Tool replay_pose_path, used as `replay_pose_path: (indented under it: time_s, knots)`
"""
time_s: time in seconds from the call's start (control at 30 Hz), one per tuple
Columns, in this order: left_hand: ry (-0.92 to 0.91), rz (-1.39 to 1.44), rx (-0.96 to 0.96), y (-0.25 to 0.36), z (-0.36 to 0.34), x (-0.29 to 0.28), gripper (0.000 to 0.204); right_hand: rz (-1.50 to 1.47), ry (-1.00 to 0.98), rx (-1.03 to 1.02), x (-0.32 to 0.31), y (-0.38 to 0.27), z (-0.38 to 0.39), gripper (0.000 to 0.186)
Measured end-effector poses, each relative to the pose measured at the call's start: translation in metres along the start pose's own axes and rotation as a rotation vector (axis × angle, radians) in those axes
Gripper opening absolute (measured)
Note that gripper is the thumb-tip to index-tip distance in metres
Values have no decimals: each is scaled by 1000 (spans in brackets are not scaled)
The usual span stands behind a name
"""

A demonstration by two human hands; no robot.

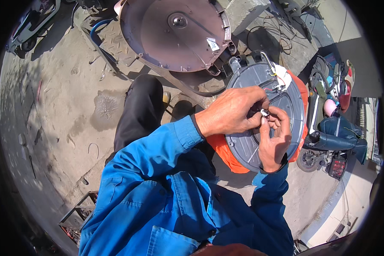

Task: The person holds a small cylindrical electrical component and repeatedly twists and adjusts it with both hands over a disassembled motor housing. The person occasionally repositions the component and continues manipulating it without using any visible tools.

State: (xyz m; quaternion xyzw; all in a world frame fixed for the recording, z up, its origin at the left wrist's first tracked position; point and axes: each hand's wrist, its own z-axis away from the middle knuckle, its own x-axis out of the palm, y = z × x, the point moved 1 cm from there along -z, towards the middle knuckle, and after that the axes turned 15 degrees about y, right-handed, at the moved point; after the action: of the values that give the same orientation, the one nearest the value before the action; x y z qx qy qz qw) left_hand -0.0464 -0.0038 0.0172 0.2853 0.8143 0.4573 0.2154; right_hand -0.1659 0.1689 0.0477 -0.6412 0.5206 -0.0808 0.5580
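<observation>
My left hand (232, 110) and my right hand (275, 141) meet above a grey round plastic housing (243, 149). Both have thumb and fingers pinched on one small white-and-dark part (265, 113); its exact kind is too small to make out. The housing has raised ribs and a metal bracket at its far edge. A crumpled white piece (282, 78) with thin red and yellow wires lies by its far right rim. Under the housing, orange cloth or plastic (228, 153) shows around the edge. My hands hide the housing's middle.
A large brownish round plastic cover (158, 42) lies beyond my knee, hollow side up. Tangled cable (277, 32) rests near a concrete block (247, 10). On the right stands a scooter (328, 149) among bags and odds and ends. A metal crate (74, 217) sits at lower left.
</observation>
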Motion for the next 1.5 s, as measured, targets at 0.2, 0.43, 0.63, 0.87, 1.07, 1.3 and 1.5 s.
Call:
replay_pose_path:
  time_s: [0.2, 0.43, 0.63, 0.87, 1.07, 1.3, 1.5]
  knots:
    - [-46, 53, -120, 13, -7, -8, 19, -196, 25, 101, 8, -10, -6, 32]
    - [-31, 139, -166, 8, -5, -5, 23, -286, 3, 154, 9, -6, -7, 29]
    - [-2, 100, -56, 6, -7, -4, 21, -282, 6, 158, 8, -3, -8, 28]
    - [-31, 133, -122, 8, -6, -7, 21, -347, -15, 238, 7, -2, -10, 26]
    - [-30, 167, -181, 8, -4, -7, 20, -375, -6, 305, 3, -2, -13, 22]
    - [-9, 90, -80, 13, -5, -10, 24, -510, -8, 415, -1, 3, -19, 21]
    - [9, 127, -150, 10, -2, -9, 22, -662, -4, 493, -1, 5, -20, 21]
